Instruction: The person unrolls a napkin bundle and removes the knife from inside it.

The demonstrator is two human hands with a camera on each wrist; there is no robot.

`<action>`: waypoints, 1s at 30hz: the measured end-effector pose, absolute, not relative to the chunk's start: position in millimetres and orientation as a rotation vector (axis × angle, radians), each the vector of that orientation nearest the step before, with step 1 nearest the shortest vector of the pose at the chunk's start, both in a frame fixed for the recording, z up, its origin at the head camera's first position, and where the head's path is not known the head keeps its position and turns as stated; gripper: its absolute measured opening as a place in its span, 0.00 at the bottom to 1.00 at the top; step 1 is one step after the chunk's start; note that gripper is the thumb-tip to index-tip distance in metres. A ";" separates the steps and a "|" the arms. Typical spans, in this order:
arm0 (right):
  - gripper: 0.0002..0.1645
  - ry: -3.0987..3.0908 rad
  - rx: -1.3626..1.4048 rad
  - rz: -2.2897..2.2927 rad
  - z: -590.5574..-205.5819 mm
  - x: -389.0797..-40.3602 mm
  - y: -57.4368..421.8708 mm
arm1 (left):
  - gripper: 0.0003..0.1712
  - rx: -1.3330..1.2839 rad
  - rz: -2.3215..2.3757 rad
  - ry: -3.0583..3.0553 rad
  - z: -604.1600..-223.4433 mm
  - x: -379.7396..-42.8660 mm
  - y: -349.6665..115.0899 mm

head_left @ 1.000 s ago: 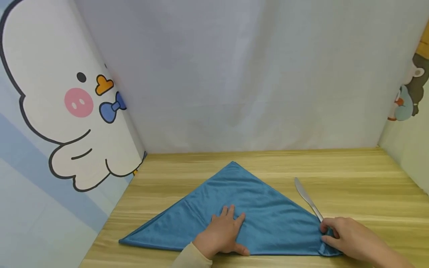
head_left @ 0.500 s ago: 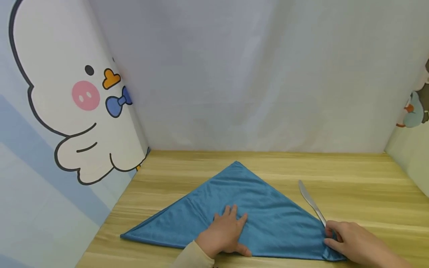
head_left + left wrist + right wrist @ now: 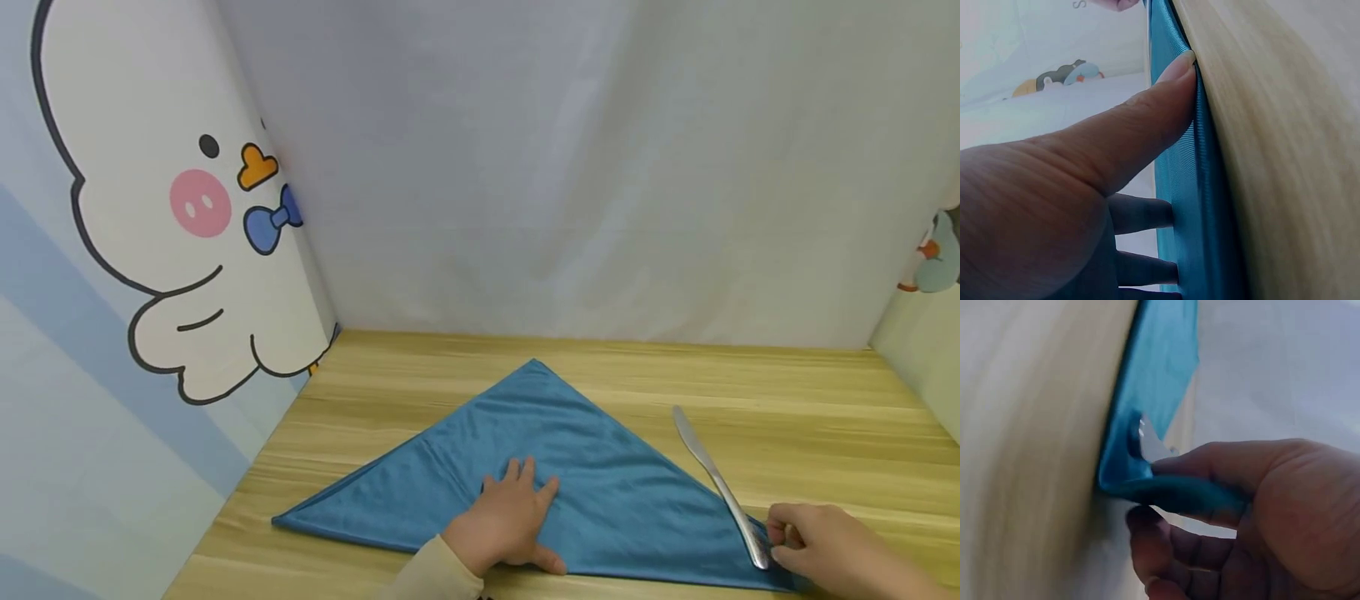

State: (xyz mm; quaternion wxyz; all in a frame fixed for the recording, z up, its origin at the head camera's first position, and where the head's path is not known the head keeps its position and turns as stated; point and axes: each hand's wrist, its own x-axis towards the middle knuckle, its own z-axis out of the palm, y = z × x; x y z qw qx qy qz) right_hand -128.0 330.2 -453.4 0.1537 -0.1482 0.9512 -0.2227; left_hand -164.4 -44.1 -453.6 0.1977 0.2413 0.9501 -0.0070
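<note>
A blue satiny cloth (image 3: 615, 483), folded into a triangle, lies on the table with its peak pointing away from me. My left hand (image 3: 502, 518) rests flat on its middle with fingers spread; in the left wrist view the thumb (image 3: 1147, 112) presses by the cloth's near folded edge. At the cloth's right corner my right hand (image 3: 821, 546) pinches the fabric between thumb and fingers, as the right wrist view shows. A silver table knife (image 3: 712, 473) lies aslant there, its handle on the cloth beside that hand, its blade on bare wood beyond.
The wood-grain table (image 3: 420, 354) runs back to a pale curtain (image 3: 562, 167). On the left stands a panel with a white cartoon bird (image 3: 150, 167). Another pale panel (image 3: 930, 358) with a cartoon figure bounds the right side.
My right hand has drawn the cloth's right corner outward, off the knife's handle, which now shows fully. My left hand stays on the cloth. The head view has shifted slightly.
</note>
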 end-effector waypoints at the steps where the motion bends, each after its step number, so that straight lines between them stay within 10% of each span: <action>1: 0.07 2.709 -0.432 -0.652 -451.9 -126.8 334.1 | 0.60 0.680 -0.025 2.658 -453.6 -164.3 -43.0; 30: 0.10 2.642 -0.446 -0.842 -471.0 -106.9 386.9 | 0.60 0.687 0.013 2.659 -452.1 -159.9 -44.4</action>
